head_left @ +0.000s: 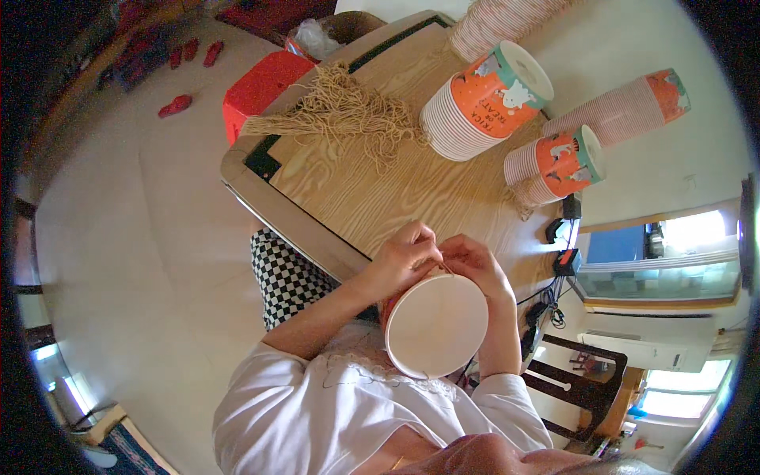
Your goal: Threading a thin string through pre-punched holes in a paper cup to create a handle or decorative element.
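A large round paper tub (437, 326) leans against my chest, its white inside and rim facing up toward me. At the far edge of its rim, my left hand (408, 255) has its fingers pinched together on a thin brown cord (446, 267). Close beside it, my right hand (477, 265) is closed at the same spot, fingers bent over the cord. Fingers cover most of the cord, and only a short piece shows between the hands. A loose heap of tan cords (340, 115) lies on the wooden table (348, 190) ahead of me.
Nested orange paper tubs (484, 99) and a smaller stack (554, 165) rest on the table's right part. Two long stacks, one pale (507, 24) and one orange-ended (617, 111), lie behind. A red box (261, 89) adjoins the table's left end; a dark chair (574, 380) stands right.
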Demonstrator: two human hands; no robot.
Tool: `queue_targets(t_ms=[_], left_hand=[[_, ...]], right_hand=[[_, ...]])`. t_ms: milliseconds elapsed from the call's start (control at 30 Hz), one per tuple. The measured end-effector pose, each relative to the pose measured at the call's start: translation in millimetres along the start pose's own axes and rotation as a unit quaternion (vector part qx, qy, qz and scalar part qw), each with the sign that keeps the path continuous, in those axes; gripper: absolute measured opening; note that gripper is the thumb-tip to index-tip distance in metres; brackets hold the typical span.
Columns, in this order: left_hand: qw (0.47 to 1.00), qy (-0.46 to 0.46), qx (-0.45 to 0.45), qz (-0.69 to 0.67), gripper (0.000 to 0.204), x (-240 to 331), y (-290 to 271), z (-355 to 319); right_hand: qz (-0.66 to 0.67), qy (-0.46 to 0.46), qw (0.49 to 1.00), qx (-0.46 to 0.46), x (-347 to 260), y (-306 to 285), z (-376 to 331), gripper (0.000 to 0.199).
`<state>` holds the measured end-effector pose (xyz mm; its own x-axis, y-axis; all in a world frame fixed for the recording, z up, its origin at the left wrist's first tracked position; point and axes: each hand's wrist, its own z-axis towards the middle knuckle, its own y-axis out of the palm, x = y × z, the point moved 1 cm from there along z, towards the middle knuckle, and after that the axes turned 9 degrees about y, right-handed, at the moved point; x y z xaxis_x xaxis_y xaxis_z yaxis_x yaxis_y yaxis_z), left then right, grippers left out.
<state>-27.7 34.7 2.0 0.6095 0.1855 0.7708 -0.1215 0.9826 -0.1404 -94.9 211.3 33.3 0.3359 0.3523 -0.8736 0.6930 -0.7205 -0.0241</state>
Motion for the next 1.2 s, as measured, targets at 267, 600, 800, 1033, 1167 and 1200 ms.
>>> queue_targets(t_ms=[267,600,800,1033,1167,1200], left_hand=[[1.000,0.011,0.010,-0.013,0.018,-5,3,-2],[0.998,0.020,0.012,-0.051,0.017,4,-4,1],[0.989,-0.015,-0.036,-0.140,0.014,-7,1,2],[0.963,-0.079,-0.107,-0.233,0.018,-9,5,4],[0.929,-0.141,-0.106,-0.324,0.018,-5,4,5],[0.920,-0.155,-0.108,-0.344,0.015,-3,3,6]], right_hand=[[-0.081,0.015,0.995,-0.049,-3,8,6,0.014],[-0.166,-0.046,0.984,-0.035,-15,-4,-5,0.007],[-0.112,-0.021,0.993,0.041,-8,6,-8,0.004],[-0.099,-0.052,0.992,0.066,-5,10,-14,0.003],[-0.103,-0.080,0.989,0.069,-13,14,-19,0.006],[-0.134,-0.110,0.983,0.065,-14,12,-20,0.007]])
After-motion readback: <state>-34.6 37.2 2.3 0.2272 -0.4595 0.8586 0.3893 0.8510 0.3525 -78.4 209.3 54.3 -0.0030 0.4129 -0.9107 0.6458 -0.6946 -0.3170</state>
